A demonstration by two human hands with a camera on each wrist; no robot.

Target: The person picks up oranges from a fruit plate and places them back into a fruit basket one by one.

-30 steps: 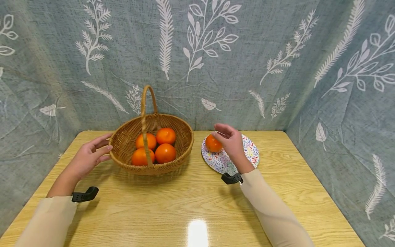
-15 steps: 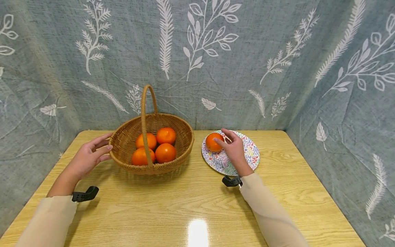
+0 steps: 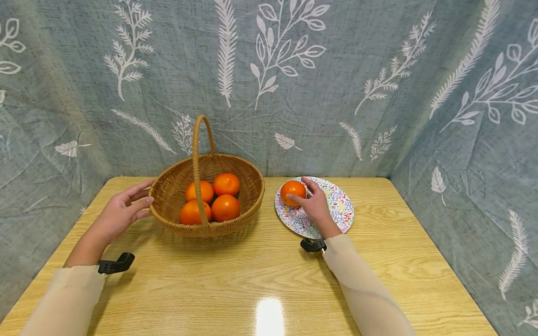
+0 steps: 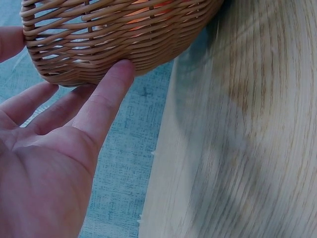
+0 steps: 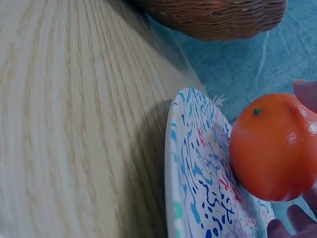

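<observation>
An orange [image 3: 293,193] sits on the left part of a round plate [image 3: 341,205] with a multicoloured squiggle pattern. My right hand [image 3: 316,205] holds this orange from the right, thumb across its front and fingers round the far side. In the right wrist view, a small green stem end shows on the orange [image 5: 272,146]. At the left, a wicker basket [image 3: 248,217] with a tall handle contains several oranges [image 3: 225,207]. My left hand [image 3: 119,212] touches the basket's left side with fairly straight fingers; the left wrist view shows fingertips against the woven wall [image 4: 94,59].
Everything stands on a light wooden table [image 3: 235,284], near its back edge. Grey-blue cloth [image 3: 269,93] with white leaf prints hangs behind and at both sides. Black wrist cameras [image 3: 116,263] sit on both wrists.
My right hand has come down beside the orange on the plate, and its thumb and fingers have closed round it. My left hand and the basket have stayed in place.
</observation>
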